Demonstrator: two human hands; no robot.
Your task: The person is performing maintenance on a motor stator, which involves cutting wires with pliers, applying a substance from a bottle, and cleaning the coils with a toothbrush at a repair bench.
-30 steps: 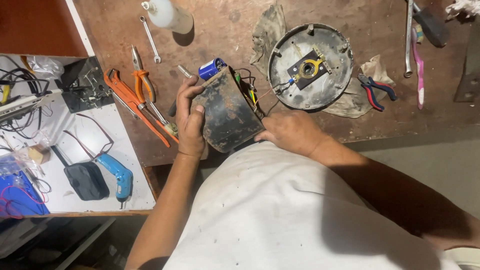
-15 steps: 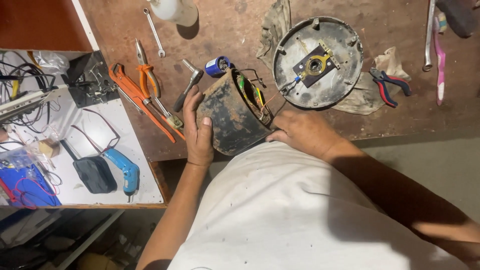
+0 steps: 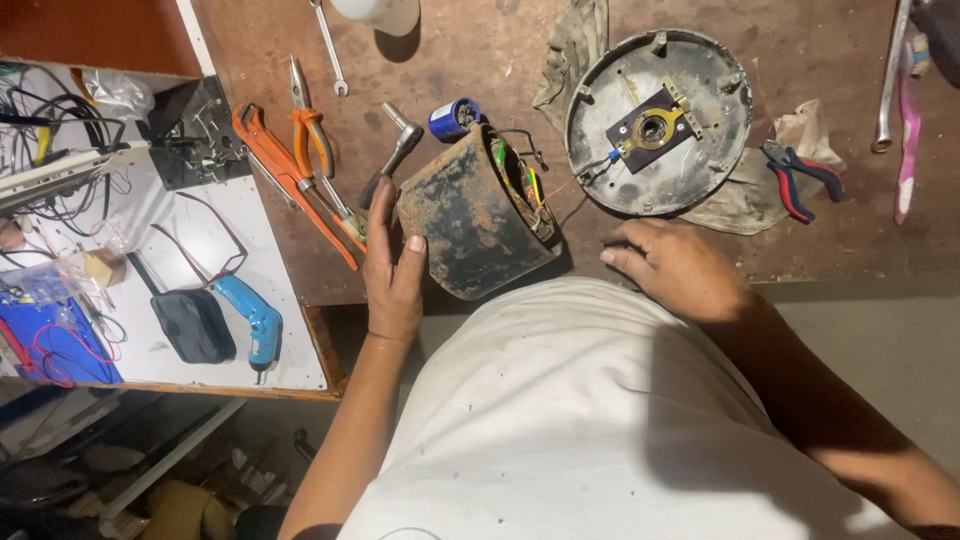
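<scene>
Head view, the only one I have, looks straight down over a white shirt onto a worn brown bench (image 3: 800,255). At its near edge a rusty, dark motor housing (image 3: 470,215) lies tipped on its side, open end up and to the right, with green and yellow wiring showing inside. My left hand (image 3: 393,265) is flat against the housing's left wall, fingers spread and extended, pressing rather than wrapping, so it steadies the thing but grips nothing. My right hand (image 3: 672,265) rests on the bench just right of the housing, apart from it, fingers loosely curled and empty. I judge the step in hand to be steadying the housing between grips (the right hand has nothing in it), and the next move calls for a firm two-handed hold, since the housing sits close to the edge. Behind it lie a blue capacitor (image 3: 452,118), a ratchet handle (image 3: 392,155), orange pliers (image 3: 312,130), a round grey end plate (image 3: 658,120) on a rag, and red-and-blue cutters (image 3: 798,175). To the left a lower white shelf (image 3: 150,210) carries a blue drill (image 3: 250,318), a black pouch and tangled cables; dim floor clutter below.
</scene>
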